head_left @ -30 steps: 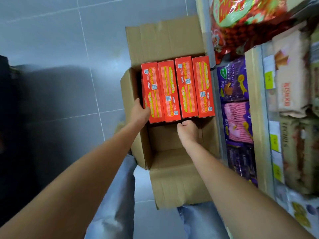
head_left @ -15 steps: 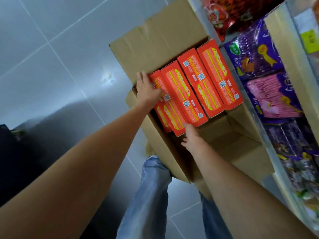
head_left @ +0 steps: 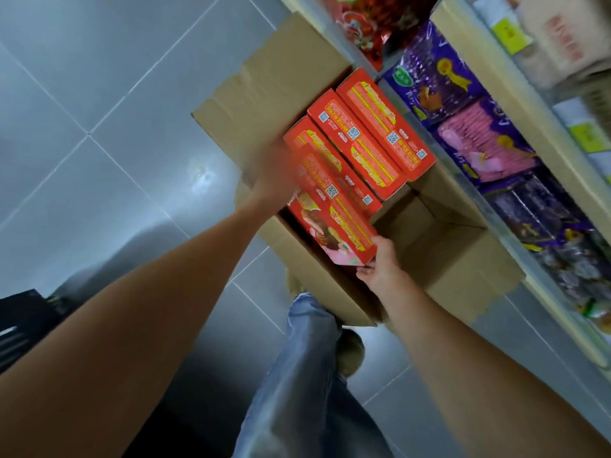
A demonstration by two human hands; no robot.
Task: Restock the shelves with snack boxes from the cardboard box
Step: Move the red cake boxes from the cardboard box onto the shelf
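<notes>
Four red snack boxes (head_left: 360, 147): three lying in the cardboard box (head_left: 264, 94), one raised snack box (head_left: 330, 209). One cardboard box. Two hands, left (head_left: 274, 180) and right (head_left: 380, 262). On the shelves (head_left: 534, 127), three purple packets (head_left: 429, 71) show plainly; further ones are too blurred to count. One red bag (head_left: 360, 18).

A red snack box (head_left: 330, 209) sits tilted above three matching boxes (head_left: 370, 137) packed in the open cardboard box (head_left: 271, 94) on the grey tiled floor (head_left: 99, 94). The right hand (head_left: 380, 262) pinches its near corner. The left hand (head_left: 274, 175), blurred, lies against its far left edge. Purple snack packs (head_left: 436, 77) fill the shelf (head_left: 502, 81) alongside.
</notes>
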